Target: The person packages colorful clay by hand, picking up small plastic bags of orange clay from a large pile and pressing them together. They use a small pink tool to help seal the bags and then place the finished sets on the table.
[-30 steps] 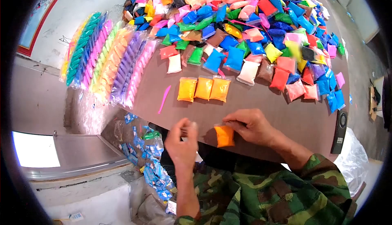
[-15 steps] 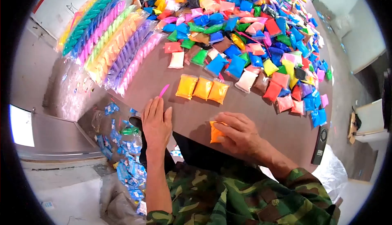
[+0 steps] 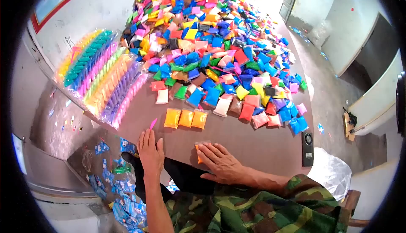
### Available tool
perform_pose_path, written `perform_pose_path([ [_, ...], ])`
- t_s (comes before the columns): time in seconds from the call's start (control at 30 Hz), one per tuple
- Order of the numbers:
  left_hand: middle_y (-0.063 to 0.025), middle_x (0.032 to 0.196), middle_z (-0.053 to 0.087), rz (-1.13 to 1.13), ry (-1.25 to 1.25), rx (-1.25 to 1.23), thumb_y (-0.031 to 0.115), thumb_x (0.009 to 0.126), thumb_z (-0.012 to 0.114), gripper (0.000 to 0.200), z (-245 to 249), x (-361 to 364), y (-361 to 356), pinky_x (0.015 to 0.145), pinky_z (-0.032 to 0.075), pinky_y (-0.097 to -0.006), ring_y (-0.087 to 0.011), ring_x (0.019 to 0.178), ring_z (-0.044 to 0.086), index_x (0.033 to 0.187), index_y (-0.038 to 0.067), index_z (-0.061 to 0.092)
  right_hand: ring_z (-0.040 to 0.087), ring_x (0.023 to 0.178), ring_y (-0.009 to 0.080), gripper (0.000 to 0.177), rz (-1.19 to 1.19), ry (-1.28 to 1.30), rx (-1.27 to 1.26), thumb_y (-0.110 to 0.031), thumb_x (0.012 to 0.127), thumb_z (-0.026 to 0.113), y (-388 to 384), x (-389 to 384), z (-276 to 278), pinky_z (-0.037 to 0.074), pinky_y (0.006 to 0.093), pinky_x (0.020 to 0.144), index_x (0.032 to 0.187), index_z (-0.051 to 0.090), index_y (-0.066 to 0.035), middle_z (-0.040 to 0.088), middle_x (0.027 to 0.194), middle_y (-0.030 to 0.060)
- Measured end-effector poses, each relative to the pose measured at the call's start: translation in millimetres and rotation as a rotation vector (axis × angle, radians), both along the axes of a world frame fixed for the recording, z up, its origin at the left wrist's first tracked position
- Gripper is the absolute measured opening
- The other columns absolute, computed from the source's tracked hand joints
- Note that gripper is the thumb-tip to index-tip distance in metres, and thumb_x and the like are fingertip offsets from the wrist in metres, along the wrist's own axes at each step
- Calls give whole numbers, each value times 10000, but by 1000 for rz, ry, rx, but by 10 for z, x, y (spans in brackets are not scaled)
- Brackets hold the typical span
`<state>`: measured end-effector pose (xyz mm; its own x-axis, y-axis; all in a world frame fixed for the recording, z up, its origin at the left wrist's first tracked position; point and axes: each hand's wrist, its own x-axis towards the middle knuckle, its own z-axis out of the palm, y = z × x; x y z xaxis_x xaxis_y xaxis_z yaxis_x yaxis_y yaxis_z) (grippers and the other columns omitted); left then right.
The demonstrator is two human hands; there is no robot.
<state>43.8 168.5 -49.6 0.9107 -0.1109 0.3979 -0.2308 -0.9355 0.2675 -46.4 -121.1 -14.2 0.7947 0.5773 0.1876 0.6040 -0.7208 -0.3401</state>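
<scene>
My left hand (image 3: 151, 152) lies flat at the table's near edge, fingers stretched out. Just beyond its fingertips is a slim pink plastic piece (image 3: 153, 123). With fingers extended, my right hand (image 3: 220, 163) rests flat over an orange packet (image 3: 198, 153) and covers most of it. Ahead of both hands, a yellow-orange packet (image 3: 172, 118), a second packet (image 3: 186, 117) and a third packet (image 3: 199, 119) sit side by side in a row, all in clear wrapping.
A large heap of small coloured packets (image 3: 203, 34) covers the far table (image 3: 253, 148). Bagged twisted coloured strips (image 3: 101, 76) lie at the left edge. A black device (image 3: 307, 148) lies at the right edge. Blue wrappers (image 3: 127, 199) litter the floor.
My right hand has gone from gripping the orange packet by its side to lying flat over it. My left hand keeps its place by the pink piece. The head view has tilted up.
</scene>
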Motion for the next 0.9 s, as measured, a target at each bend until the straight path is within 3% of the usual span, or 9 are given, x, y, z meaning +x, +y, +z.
perform_pose_path([
  [0.23, -203, 1471, 549, -34, -44, -10, 281, 1030, 586, 483, -52, -6, 42, 1191, 324, -513, -400, 1405, 454, 1408, -19, 567, 347, 1491, 397, 841, -63, -80, 103, -414, 915, 712, 31, -100, 24, 261, 525, 1217, 1550, 350, 3, 345, 1616, 241],
  [0.63, -202, 1483, 540, -45, -50, -7, 266, 1024, 591, 481, -86, 16, 37, 1187, 326, -518, -401, 1400, 458, 1411, -18, 563, 351, 1498, 376, 862, -70, -139, -185, -334, 868, 752, 93, -143, -86, 271, 516, 1216, 1550, 348, 5, 351, 1620, 218],
  [0.9, -223, 1463, 546, -68, -72, -19, 281, 1011, 610, 499, -111, 9, 63, 1208, 307, -528, -393, 1409, 446, 1395, -36, 572, 390, 1468, 371, 809, -86, -133, -56, -272, 864, 734, 98, -161, -35, 304, 499, 1200, 1526, 376, 25, 399, 1582, 218],
])
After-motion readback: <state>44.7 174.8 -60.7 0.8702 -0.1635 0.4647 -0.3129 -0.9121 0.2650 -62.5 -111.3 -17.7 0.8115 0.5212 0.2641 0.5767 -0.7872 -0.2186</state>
